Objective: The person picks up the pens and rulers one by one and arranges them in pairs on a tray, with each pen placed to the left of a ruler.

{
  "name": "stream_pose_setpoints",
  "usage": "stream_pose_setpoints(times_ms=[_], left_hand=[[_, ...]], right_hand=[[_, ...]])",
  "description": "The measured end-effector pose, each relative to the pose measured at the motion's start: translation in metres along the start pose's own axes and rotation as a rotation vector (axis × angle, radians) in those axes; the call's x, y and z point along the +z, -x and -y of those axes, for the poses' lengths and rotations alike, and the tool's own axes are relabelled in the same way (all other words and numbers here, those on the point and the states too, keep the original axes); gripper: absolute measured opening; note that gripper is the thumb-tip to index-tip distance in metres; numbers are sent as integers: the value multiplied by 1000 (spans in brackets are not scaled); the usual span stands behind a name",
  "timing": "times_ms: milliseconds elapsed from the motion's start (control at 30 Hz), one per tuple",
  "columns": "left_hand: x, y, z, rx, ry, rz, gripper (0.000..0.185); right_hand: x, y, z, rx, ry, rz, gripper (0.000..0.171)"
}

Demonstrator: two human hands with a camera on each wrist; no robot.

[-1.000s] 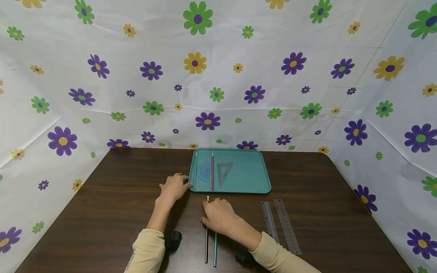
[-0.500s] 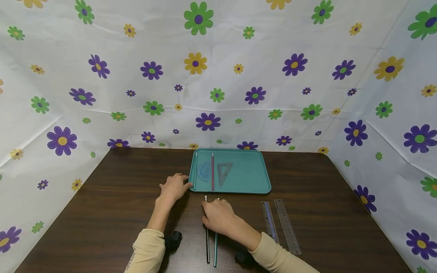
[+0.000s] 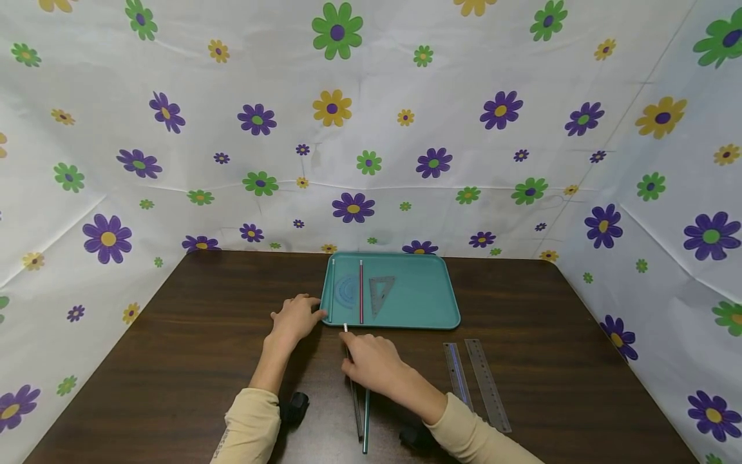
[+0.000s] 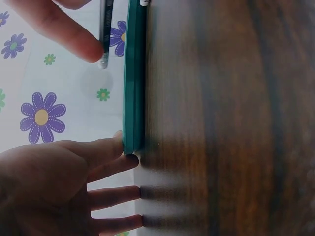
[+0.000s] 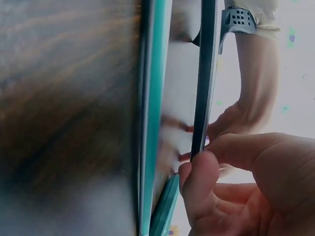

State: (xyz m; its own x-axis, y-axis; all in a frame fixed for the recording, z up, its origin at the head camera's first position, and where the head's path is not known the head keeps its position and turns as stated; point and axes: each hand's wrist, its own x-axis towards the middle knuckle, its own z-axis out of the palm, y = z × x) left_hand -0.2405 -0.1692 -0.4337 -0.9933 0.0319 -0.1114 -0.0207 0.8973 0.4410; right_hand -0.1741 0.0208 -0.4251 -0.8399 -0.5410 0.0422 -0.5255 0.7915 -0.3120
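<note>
My right hand pinches a black pencil between thumb and finger near its white-tipped end. That pencil is lifted at a slant, its tip close to the tray's front edge. Beneath the right hand a teal pencil lies on the table. My left hand is spread at the left front corner of the teal tray. In the left wrist view its thumb touches the tray rim, and the other fingers reach straight to the tabletop.
On the tray lie a teal pencil, a clear protractor, a red pencil and a set square. Two rulers, one with a blue stripe and one plain grey, lie right of the right forearm. A flowered cloth hangs behind the table.
The black pencil has risen from the table and tilted, its white end moving left and up toward the tray with the right hand. The left hand and tray have stayed put.
</note>
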Motion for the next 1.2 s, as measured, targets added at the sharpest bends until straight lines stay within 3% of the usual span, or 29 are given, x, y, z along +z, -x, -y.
stream_pose_setpoints(times_ms=[300, 700, 933, 1200], left_hand=[[0, 1, -1, 4, -5, -4, 48], [1, 1, 0, 1, -4, 0, 49], [2, 0, 0, -5, -9, -5, 49], [1, -1, 0, -2, -4, 1, 48]], right_hand=[[-8, 0, -7, 45, -261, 27, 52], [-18, -1, -17, 39, -275, 16, 68], [-25, 0, -24, 94, -404, 62, 80], [-34, 0, -31, 133, -449, 61, 84]])
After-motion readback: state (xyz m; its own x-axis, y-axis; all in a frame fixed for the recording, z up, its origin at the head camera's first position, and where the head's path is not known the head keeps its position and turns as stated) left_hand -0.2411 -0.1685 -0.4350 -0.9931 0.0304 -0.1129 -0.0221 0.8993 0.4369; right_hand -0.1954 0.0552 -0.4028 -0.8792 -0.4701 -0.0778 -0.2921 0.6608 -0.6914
